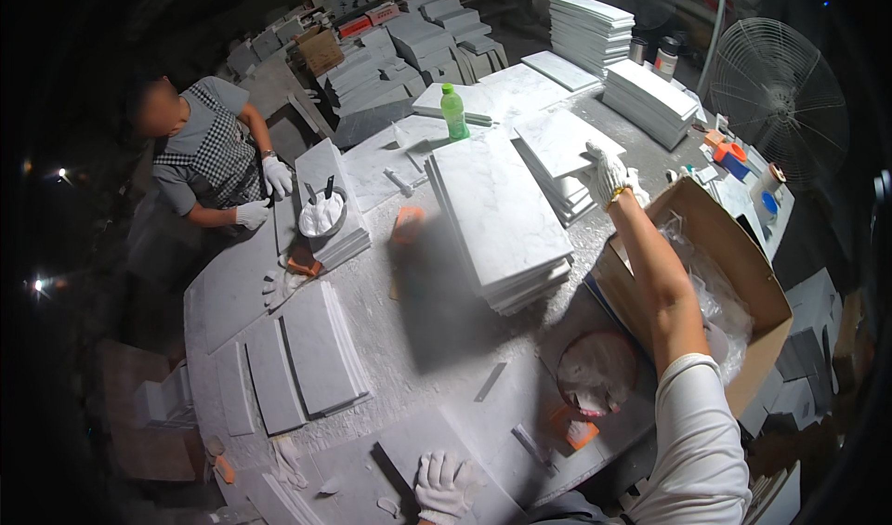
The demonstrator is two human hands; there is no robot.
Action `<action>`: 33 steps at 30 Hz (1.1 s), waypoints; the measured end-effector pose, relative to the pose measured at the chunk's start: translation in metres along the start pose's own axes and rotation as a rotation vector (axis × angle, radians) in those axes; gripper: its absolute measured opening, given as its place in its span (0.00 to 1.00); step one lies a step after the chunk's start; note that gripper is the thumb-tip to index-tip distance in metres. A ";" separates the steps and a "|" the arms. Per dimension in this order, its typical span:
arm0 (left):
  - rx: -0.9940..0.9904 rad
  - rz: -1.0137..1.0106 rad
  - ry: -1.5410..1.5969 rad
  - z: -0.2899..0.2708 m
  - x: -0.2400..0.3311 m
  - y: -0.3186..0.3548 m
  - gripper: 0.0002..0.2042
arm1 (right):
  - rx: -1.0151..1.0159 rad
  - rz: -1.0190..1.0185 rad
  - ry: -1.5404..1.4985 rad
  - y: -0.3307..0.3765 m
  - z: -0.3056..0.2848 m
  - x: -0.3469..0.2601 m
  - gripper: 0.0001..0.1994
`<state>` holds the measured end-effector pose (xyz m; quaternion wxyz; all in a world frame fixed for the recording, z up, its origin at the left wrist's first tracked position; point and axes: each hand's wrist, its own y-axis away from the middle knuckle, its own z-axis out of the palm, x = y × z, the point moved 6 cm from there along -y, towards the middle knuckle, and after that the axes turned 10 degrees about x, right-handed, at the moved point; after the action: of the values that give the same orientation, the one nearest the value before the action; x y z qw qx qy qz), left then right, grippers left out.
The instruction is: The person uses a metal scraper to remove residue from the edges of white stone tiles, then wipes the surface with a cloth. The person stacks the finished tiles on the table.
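My right hand [610, 177], in a white knit glove, reaches far out on its outstretched arm. It grips the right edge of a white marble tile [562, 141], which sits askew on top of a short stack. My left hand [449, 486], also gloved, rests with fingers laid out on a grey-white tile [429, 437] close to me. Between the hands stands a taller stack of veined marble tiles [502, 204]. The underside of the right hand's grip is hidden.
An open cardboard box [776, 316] with plastic wrap stands under my right arm. A round tub [596, 373] lies nearby. A green bottle [453, 113] stands behind the tall stack. At left, a gloved co-worker [218, 144] stands by a bowl of white paste [321, 216]. A fan [779, 98] stands far right.
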<state>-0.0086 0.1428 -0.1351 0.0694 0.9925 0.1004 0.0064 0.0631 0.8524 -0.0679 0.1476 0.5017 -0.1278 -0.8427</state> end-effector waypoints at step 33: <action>0.270 -0.011 0.194 -0.036 0.002 -0.014 0.22 | 0.324 -0.523 0.883 -0.095 0.007 -0.104 0.31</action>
<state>-0.0104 0.1614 -0.1017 -0.0746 0.9870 0.1120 0.0882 0.0929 0.9798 -0.0153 -0.1069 0.8397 -0.0528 -0.5298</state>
